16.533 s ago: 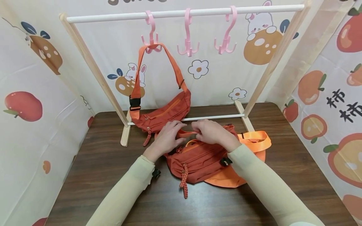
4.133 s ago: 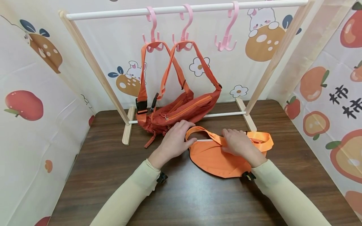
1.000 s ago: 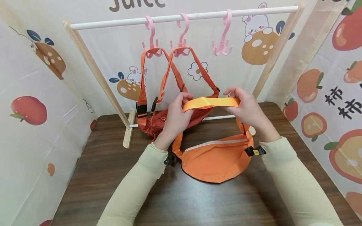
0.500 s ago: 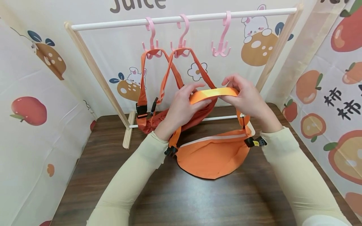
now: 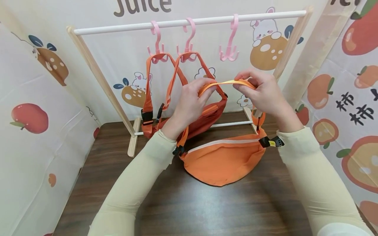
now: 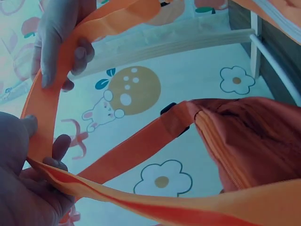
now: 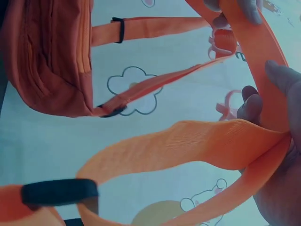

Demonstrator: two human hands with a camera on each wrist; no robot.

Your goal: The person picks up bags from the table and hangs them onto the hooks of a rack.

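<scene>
An orange waist bag with a white zipper hangs upright from its strap; I cannot tell whether its bottom touches the table. My left hand pinches the strap's left part between thumb and fingers, and my right hand pinches its right part. Between them the webbing forms a short raised span, seen close in the left wrist view as an orange band. Behind my left hand, two rust-red waist bags hang by their straps from two pink hooks. My left forearm hides part of them.
A white rail on wooden legs carries the hooks. To the right, a third pink hook bears nothing. The dark wooden table lies below; printed cloth surrounds it.
Earlier, one red bag hung and another lay over the orange one; now both red bags hang. Both hands have raised the orange bag's strap upward, toward the rail, with the span edge-on now.
</scene>
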